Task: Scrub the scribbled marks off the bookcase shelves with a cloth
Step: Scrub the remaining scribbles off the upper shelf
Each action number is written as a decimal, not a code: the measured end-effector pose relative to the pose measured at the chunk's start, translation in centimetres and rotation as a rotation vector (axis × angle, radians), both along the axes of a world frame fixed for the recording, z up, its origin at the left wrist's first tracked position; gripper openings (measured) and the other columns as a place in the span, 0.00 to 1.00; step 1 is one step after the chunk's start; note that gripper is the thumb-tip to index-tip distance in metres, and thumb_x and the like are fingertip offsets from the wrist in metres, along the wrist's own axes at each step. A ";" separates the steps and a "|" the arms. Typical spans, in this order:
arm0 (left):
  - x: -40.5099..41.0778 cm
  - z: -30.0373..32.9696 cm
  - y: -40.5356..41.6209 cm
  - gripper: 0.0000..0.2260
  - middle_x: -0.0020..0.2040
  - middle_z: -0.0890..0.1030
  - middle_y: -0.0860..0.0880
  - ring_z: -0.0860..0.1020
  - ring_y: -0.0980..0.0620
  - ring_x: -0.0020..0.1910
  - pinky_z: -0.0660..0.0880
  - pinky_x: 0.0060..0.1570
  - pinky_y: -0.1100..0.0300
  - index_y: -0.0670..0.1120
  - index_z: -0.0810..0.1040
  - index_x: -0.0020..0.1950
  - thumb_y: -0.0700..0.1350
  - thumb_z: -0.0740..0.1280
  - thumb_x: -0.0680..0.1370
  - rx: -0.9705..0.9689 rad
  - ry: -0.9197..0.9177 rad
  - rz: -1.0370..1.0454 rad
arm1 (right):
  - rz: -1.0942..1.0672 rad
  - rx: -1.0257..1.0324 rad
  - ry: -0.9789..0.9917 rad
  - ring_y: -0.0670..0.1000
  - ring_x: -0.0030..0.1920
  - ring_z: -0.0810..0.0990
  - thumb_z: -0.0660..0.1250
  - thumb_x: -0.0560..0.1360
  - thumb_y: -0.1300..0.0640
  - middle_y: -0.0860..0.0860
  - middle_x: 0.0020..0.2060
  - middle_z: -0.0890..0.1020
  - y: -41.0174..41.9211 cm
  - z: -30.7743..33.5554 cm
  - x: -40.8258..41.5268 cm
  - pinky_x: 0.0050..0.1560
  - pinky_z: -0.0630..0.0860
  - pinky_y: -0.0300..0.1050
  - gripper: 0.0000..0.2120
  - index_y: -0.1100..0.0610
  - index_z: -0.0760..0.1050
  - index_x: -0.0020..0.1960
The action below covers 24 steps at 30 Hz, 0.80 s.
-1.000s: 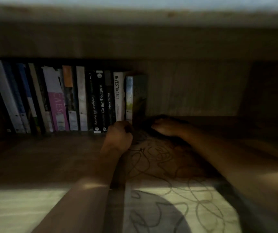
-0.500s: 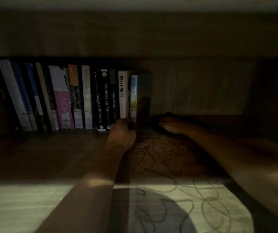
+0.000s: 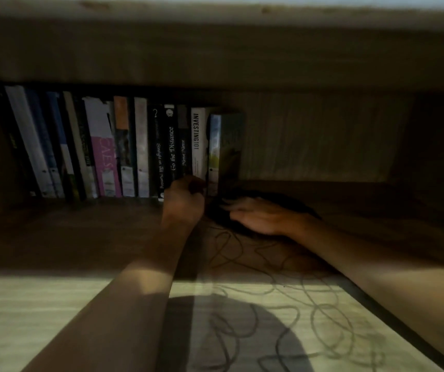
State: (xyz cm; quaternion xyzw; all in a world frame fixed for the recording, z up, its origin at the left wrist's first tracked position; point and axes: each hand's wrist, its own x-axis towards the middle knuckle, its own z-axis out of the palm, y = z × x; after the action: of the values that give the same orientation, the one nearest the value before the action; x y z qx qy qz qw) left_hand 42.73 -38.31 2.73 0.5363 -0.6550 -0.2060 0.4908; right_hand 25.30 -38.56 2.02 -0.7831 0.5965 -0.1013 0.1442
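A person is reaching both arms deep into a dim bookcase shelf (image 3: 54,304), seen from a camera on their head. The front strip of the shelf board is catching light; the back is lying in heavy shadow.

The right hand (image 3: 258,217) is lying flat, fingers spread and straight, pressing down on a dark cloth (image 3: 282,201) at the back of the shelf. The cloth is showing only as a dark, soft-edged mass under and around the hand, just beside the last book in the row; its colour and folds cannot be made out.

The left hand (image 3: 184,201) is curled at the foot of the row of books (image 3: 140,151), its fingers bent against the bottom of the spines near the white one lettered "INVESTING 101" (image 3: 198,142). It seems to be bracing the books upright, though whether it is truly gripping one cannot be told.

Looping scribbled marks (image 3: 282,312) are running across the board from the lit front edge back toward the cloth.

The cloth is looking limp and light, likely to bunch and slide rather than hold a shape. A flat palm on its middle, fingers fanned to pin the edges, is probably the best hold for rubbing hard. The books, standing close beside it, are looking liable to topple if nudged, so steadying them makes sense.
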 end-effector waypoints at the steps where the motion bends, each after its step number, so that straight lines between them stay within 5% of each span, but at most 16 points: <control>1: 0.1 0.2 0.1 0.14 0.61 0.79 0.42 0.74 0.45 0.64 0.67 0.60 0.63 0.40 0.79 0.59 0.31 0.59 0.77 0.004 -0.004 0.012 | 0.017 -0.022 0.017 0.49 0.72 0.63 0.53 0.82 0.48 0.45 0.71 0.67 -0.2 0.1 -0.5 0.72 0.58 0.47 0.19 0.47 0.67 0.72; 5: 0.8 0.2 0.3 0.13 0.64 0.76 0.41 0.73 0.44 0.65 0.68 0.66 0.58 0.43 0.79 0.60 0.36 0.62 0.78 0.019 -0.118 -0.002 | -0.182 -0.067 0.083 0.54 0.71 0.65 0.51 0.82 0.45 0.49 0.72 0.66 -1.6 0.9 -1.1 0.68 0.61 0.48 0.22 0.49 0.66 0.73; 10: 2.3 0.5 0.1 0.15 0.63 0.76 0.39 0.75 0.41 0.61 0.72 0.59 0.54 0.40 0.76 0.64 0.37 0.62 0.78 0.020 -0.255 0.082 | 0.159 -0.005 0.055 0.46 0.75 0.54 0.50 0.83 0.52 0.44 0.75 0.59 2.7 -0.3 0.7 0.75 0.49 0.47 0.20 0.47 0.61 0.75; 15: 2.6 0.2 0.9 0.14 0.61 0.78 0.37 0.76 0.39 0.60 0.72 0.59 0.53 0.40 0.77 0.63 0.37 0.62 0.78 0.043 -0.272 0.090 | -0.074 -0.051 0.082 0.53 0.70 0.66 0.50 0.83 0.52 0.53 0.72 0.67 2.6 1.3 0.4 0.69 0.60 0.45 0.19 0.54 0.69 0.71; 19: 2.8 0.1 0.3 0.16 0.61 0.77 0.36 0.75 0.38 0.61 0.72 0.60 0.52 0.37 0.75 0.64 0.38 0.63 0.77 0.044 -0.247 0.105 | 0.152 -0.014 0.122 0.49 0.76 0.53 0.49 0.84 0.55 0.48 0.77 0.56 4.7 0.2 2.3 0.74 0.48 0.42 0.21 0.51 0.58 0.76; 22: 2.5 -0.2 0.6 0.16 0.63 0.76 0.37 0.74 0.38 0.62 0.71 0.60 0.51 0.39 0.75 0.65 0.39 0.63 0.78 0.076 -0.267 0.101 | -0.108 -0.043 0.141 0.53 0.76 0.54 0.47 0.84 0.48 0.50 0.77 0.56 2.5 1.1 0.7 0.75 0.50 0.49 0.22 0.49 0.57 0.77; 24: 2.4 -0.2 0.5 0.16 0.66 0.73 0.38 0.72 0.39 0.65 0.69 0.62 0.51 0.41 0.73 0.67 0.41 0.62 0.79 0.109 -0.334 0.085 | -0.095 -0.074 0.116 0.54 0.76 0.54 0.47 0.83 0.47 0.49 0.77 0.56 2.5 0.7 1.3 0.76 0.51 0.51 0.22 0.48 0.58 0.76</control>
State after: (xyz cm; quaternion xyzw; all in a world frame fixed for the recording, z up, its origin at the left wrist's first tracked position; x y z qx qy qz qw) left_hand 45.17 -37.77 2.54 0.6160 -0.6921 -0.1283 0.3537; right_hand 26.55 -36.06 2.77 -0.7631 0.6363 -0.0846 0.0755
